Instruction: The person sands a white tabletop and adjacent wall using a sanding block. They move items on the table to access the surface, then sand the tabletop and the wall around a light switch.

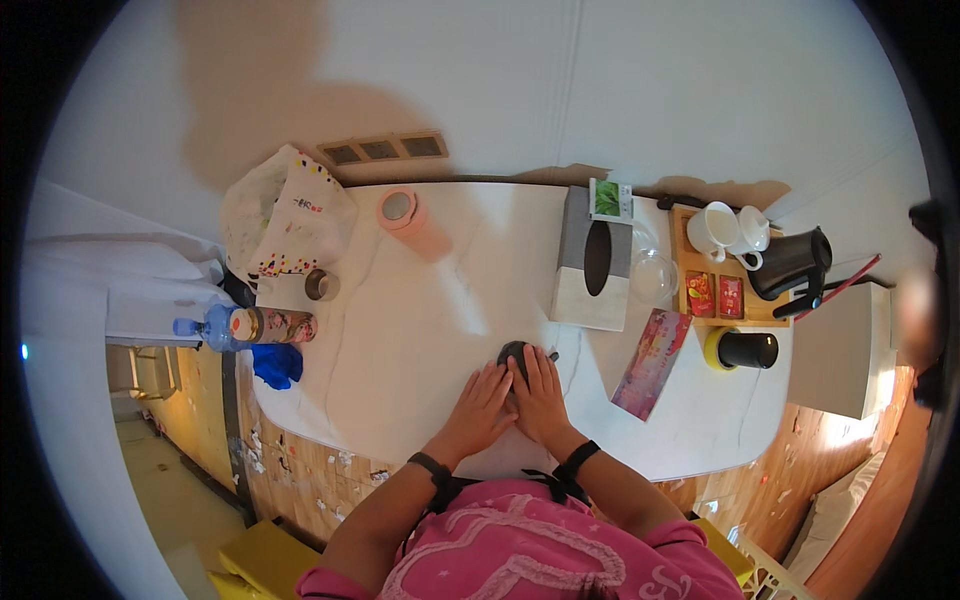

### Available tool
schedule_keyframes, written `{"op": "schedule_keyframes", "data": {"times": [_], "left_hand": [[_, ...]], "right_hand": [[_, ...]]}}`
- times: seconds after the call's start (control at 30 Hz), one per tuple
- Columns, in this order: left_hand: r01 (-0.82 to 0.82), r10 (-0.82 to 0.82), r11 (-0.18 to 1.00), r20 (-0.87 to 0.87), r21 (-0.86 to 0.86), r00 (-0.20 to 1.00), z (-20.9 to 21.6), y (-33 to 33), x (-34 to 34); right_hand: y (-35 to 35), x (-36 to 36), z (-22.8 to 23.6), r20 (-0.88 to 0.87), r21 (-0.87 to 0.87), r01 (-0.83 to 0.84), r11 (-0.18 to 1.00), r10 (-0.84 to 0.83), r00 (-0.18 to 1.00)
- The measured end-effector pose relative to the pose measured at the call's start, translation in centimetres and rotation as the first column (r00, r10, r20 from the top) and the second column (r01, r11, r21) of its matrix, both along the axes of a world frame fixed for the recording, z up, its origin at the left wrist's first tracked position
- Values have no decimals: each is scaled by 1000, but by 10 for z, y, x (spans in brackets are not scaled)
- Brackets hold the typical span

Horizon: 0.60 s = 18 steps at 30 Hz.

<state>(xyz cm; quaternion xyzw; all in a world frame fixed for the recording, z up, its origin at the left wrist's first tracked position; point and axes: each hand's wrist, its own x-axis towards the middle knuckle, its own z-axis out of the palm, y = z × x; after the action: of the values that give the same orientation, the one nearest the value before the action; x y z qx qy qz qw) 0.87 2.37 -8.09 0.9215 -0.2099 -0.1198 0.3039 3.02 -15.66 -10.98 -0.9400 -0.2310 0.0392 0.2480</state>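
Note:
Close to the table's front edge, my two hands meet over a small dark rounded object [514,351]. My left hand [482,402] lies along its near left side, fingers together and fingertips on it. From the right, my right hand [540,396] wraps its fingers over the same object. A small dark knob or spout sticks out beyond the right fingertips. The fingers cover most of the object, so its exact kind cannot be made out. Both wrists wear dark bands.
White marbled table [400,330]. Left: plastic bag [300,215], patterned bottle [280,325], blue cloth [277,365], small cup [320,285]. Back: pink thermos [415,228]. Right: tissue box [590,300], glass bowl [653,275], colourful packet [652,365], black-and-yellow cup [748,350], wooden tray [690,240] with mugs, kettle [795,262].

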Motion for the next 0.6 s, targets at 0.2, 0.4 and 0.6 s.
{"op": "schedule_keyframes", "data": {"times": [0.2, 0.4, 0.6], "left_hand": [[-126, 127, 991, -16, 38, 992, -7, 1, 44], [-184, 183, 983, 50, 20, 982, -9, 1, 110], [-171, 171, 985, 64, 5, 983, -17, -1, 176]], "right_hand": [[27, 50, -4, 91, -51, 17, 999, -13, 996], [45, 108, -17, 78, -8, 77, 997, -76, 994], [59, 162, -25, 132, -77, 206, 976, -195, 972]]}}
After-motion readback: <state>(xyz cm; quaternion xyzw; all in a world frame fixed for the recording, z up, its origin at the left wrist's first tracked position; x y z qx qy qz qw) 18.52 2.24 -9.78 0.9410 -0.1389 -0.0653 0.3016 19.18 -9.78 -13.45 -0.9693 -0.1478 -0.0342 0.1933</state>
